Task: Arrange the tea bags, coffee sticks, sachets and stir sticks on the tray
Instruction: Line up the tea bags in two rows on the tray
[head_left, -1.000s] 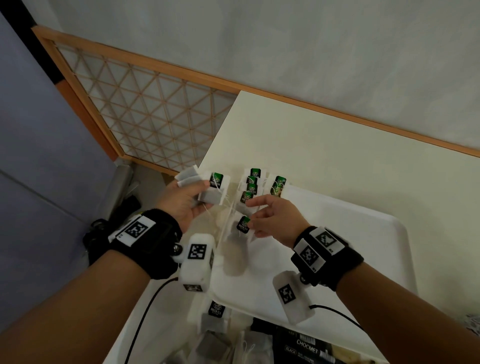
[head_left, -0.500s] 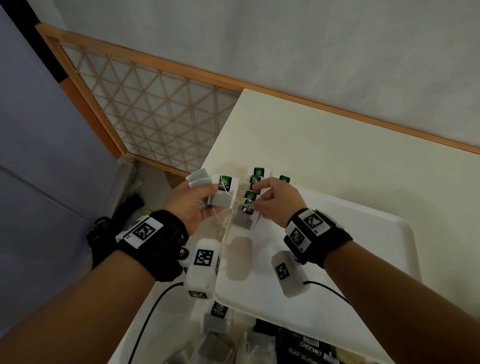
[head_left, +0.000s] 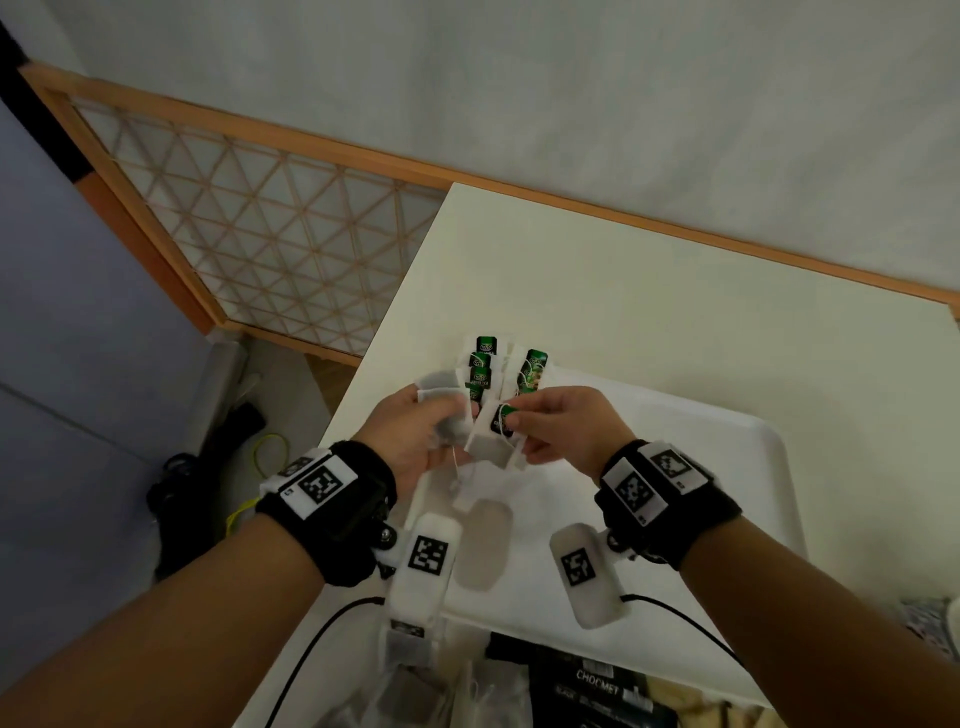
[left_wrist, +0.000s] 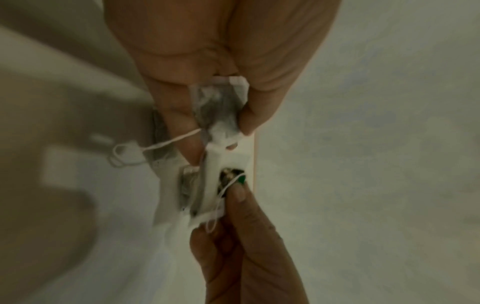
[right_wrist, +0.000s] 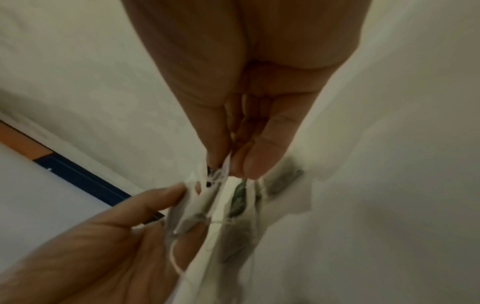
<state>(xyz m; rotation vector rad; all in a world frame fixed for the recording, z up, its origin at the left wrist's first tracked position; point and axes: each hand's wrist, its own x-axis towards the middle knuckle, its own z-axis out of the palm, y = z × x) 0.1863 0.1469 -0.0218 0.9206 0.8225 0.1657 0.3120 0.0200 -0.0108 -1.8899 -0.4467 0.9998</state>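
Over the white tray's (head_left: 675, 467) far left corner, my left hand (head_left: 447, 410) grips a small bunch of grey tea bags (head_left: 439, 389). In the left wrist view its fingers pinch one tea bag (left_wrist: 218, 111). My right hand (head_left: 511, 421) meets it and pinches a tea bag with a green tag (head_left: 493, 434) by the tag end, thumb against forefinger (right_wrist: 244, 164). A string (left_wrist: 155, 146) hangs loose from the bunch. Beyond both hands, several green-tagged tea bags (head_left: 483, 364) lie in overlapping rows on the tray's corner.
Black CHOCMET sachets (head_left: 597, 691) and bagged tea bags (head_left: 405, 691) lie at the near edge, by my forearms. The cream table (head_left: 675, 312) extends behind the tray. A wooden lattice screen (head_left: 260, 234) stands left, with cables (head_left: 260, 457) on the floor.
My right hand drew back from the laid rows at the tray's corner to my left hand. It now pinches a tea bag at the bunch. The left hand shifted slightly right.
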